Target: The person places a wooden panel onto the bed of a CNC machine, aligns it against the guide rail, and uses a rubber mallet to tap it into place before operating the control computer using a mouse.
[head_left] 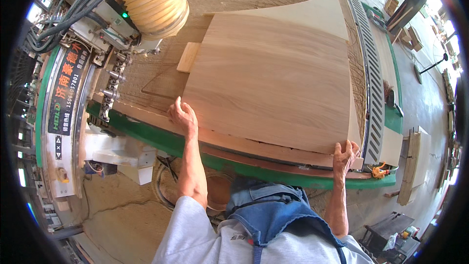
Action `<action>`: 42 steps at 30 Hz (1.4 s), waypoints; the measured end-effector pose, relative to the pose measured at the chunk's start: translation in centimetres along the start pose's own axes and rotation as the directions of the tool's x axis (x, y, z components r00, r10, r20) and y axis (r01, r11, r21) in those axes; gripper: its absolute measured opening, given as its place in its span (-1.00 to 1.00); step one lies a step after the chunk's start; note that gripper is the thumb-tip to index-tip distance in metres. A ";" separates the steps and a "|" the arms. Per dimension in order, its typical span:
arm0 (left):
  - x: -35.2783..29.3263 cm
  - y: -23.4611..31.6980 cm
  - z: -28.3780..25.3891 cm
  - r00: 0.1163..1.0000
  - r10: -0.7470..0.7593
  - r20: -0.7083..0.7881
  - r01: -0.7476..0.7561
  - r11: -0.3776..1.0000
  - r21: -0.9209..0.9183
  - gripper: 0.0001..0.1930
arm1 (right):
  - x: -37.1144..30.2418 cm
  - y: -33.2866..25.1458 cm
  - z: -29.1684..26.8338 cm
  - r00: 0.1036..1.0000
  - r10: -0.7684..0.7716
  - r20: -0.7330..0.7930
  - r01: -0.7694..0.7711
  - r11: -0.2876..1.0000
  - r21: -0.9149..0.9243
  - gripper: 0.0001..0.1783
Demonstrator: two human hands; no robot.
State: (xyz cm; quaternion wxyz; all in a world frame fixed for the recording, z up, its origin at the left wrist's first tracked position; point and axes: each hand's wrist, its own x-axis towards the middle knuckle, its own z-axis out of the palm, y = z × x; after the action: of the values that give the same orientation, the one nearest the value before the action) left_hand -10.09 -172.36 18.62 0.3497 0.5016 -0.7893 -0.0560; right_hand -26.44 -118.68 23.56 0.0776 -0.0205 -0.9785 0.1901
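Observation:
A large wooden panel (273, 78) with pale brown grain lies flat on the dusty bed of a cutting machine. At its near left corner is my left hand (183, 116), fingers bent against the edge. My right hand (345, 156) holds the near right corner with curled fingers. Parts of the fingers' contact with the panel are hidden. Beneath the panel's far side, a paler board (312, 17) with a curved edge sticks out. A small wood block (188, 57) sits against the panel's left edge.
At the upper left stands the machine head with a ribbed yellow dust hose (154, 2) and a row of tool holders (115, 80). A slotted metal rail (373, 78) runs along the right. Green machine edging (234, 166) passes before me. Boards (415, 166) lean at right.

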 end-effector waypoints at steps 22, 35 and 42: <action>-0.5 -0.9 0.8 0.973 0.177 0.147 -0.181 0.983 0.010 -0.50 | 0.2 0.0 3.5 0.956 -0.293 -0.012 0.279 0.920 -0.275 -0.24; 2.3 -3.1 3.4 0.956 -0.062 0.287 0.123 0.972 -0.201 -0.44 | 0.5 0.0 3.5 0.970 -0.242 -0.027 0.234 0.959 -0.161 -0.20; 2.5 -1.5 0.1 0.878 0.107 0.467 -0.201 0.967 0.155 -0.42 | 0.5 -0.3 3.5 0.978 -0.209 0.022 0.210 0.966 -0.151 -0.17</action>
State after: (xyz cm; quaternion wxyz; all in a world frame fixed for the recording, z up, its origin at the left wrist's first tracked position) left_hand -9.62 -175.18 19.06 0.1067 0.4422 -0.8882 -0.0646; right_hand -27.48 -120.17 20.54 0.0926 0.0777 -0.9870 0.1056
